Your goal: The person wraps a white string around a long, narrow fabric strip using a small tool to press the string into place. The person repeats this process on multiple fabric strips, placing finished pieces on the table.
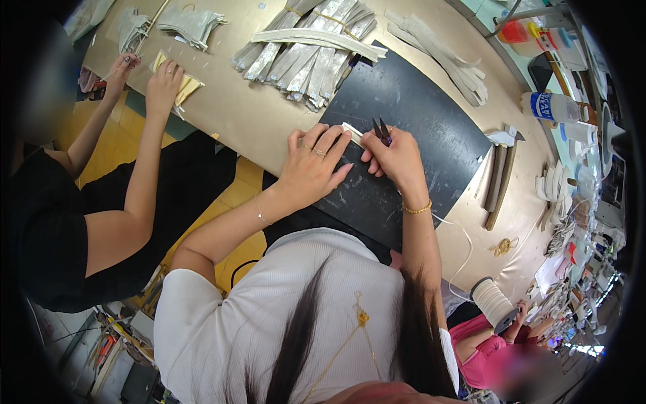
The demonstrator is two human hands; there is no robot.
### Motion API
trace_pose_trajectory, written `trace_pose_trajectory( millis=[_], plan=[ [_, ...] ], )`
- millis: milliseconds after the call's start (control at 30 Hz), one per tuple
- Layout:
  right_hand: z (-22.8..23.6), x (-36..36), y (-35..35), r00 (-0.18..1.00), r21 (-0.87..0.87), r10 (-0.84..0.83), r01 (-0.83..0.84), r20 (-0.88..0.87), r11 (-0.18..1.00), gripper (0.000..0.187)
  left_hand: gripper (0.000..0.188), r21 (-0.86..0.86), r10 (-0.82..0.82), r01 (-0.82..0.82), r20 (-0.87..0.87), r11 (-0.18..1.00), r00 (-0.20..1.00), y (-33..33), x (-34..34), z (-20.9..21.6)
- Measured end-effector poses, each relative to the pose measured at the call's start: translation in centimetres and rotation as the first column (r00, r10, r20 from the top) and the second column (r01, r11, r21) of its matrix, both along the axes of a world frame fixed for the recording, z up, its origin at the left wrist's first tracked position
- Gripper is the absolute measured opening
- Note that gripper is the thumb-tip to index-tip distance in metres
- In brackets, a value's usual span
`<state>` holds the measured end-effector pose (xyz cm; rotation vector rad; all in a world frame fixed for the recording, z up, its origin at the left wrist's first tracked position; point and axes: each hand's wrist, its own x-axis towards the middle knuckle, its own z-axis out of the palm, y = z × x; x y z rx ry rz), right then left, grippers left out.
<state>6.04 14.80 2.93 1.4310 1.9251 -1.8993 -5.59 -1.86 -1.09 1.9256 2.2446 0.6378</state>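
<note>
Far left, a co-worker's hand (pixel 165 84) is resting on a yellow piece (pixel 191 88) at the edge of the bench (pixel 225 87). A banded heap of grey strips (pixel 313 50) is lying beyond the wearer's hands. The left hand (pixel 311 160) is lying palm-down, fingers loosely spread, fingertips reaching the narrow white strip (pixel 351 130); any grip beneath, cannot tell. The strip is lying on the black mat (pixel 420 97), between both hands. The right hand (pixel 396 156) is closing round dark-bladed snips (pixel 381 126), tips pointing away from the wearer, thumb side near the strip's right end. Farther right, white cord (pixel 470 250) is trailing from a spool (pixel 493 304); two brown bars (pixel 496 182) are lying side by side beyond the mat.
</note>
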Motion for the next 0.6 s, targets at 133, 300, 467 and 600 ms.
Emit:
trace_pose_trajectory(
  millis=[133,300,467,600],
  plan=[
    [-0.3,0.2,0.0,1.000,-0.021,-0.007,0.007,-0.008,1.000,0.021,0.061,0.010,-0.014,0.014,-0.009,1.000,1.000,0.0,-0.1,-0.1],
    [-0.1,0.3,0.1,1.000,-0.010,-0.016,0.015,-0.023,1.000,0.023,0.061,-0.006,-0.039,0.039,-0.053,0.999,0.998,0.3,-0.3,0.3],
    [1.4,1.6,0.3,0.998,0.128,0.025,-0.033,0.060,0.991,0.031,0.062,-0.014,-0.042,0.042,-0.052,0.999,0.998,0.4,-0.4,0.8],
    [1.5,3.5,0.4,0.993,0.164,0.023,-0.041,0.114,0.986,0.030,0.064,-0.010,-0.030,0.030,-0.038,1.000,0.999,0.5,-0.3,0.8]
  ],
)
